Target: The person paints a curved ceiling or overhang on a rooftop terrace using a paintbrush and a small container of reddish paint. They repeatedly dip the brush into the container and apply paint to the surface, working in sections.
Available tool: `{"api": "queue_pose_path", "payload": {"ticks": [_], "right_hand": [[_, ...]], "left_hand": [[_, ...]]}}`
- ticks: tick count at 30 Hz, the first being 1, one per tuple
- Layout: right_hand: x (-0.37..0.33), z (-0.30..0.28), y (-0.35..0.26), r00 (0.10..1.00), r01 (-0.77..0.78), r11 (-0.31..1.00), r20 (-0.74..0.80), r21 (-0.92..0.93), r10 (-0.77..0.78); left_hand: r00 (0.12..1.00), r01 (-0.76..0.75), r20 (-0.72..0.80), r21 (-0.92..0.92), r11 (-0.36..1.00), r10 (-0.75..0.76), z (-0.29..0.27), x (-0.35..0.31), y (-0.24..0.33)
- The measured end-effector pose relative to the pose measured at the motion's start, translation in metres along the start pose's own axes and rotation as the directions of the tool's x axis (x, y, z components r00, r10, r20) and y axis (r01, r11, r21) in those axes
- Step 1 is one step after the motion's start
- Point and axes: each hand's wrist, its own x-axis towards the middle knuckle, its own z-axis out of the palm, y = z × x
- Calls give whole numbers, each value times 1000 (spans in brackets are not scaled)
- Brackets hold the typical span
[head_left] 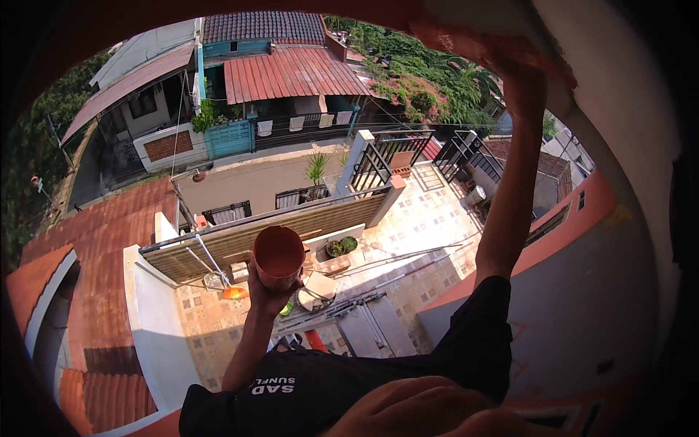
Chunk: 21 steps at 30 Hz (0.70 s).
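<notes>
Bare skin [437, 411], blurred, sits closest at six o'clock, above a black shirt [328, 379]. At eight o'clock, the left forearm rises steeply, and the left hand [271, 293] grips a reddish cup [279, 251] low on its wall, mouth tipped toward the camera. The right arm stretches up almost straight to the right hand [518, 73], between one and two o'clock, beside the red edge [466, 40] overhead; shade hides its fingers, so I cannot tell whether it grasps anything. Far below lies a tiled yard [426, 215].
</notes>
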Motion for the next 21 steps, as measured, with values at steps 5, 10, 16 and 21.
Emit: {"api": "queue_pose_path", "payload": {"ticks": [5,10,16,21], "right_hand": [[2,-3,-10,999,-21,1000,43,-18,22],[11,-16,-21,978,201,934,115,-294,-175],[8,-9,-30,999,-14,999,32,51,13],[4,-5,-41,998,-58,998,-27,22,58]], "left_hand": [[999,38,-28,-46,998,-39,-10,0,-3],[999,5,-34,-62,998,-7,-13,-3,-3],[996,91,1,-193,977,-93,-10,-2,-1],[1000,-5,-11,12,1000,5,-9,-2,-7]]}}
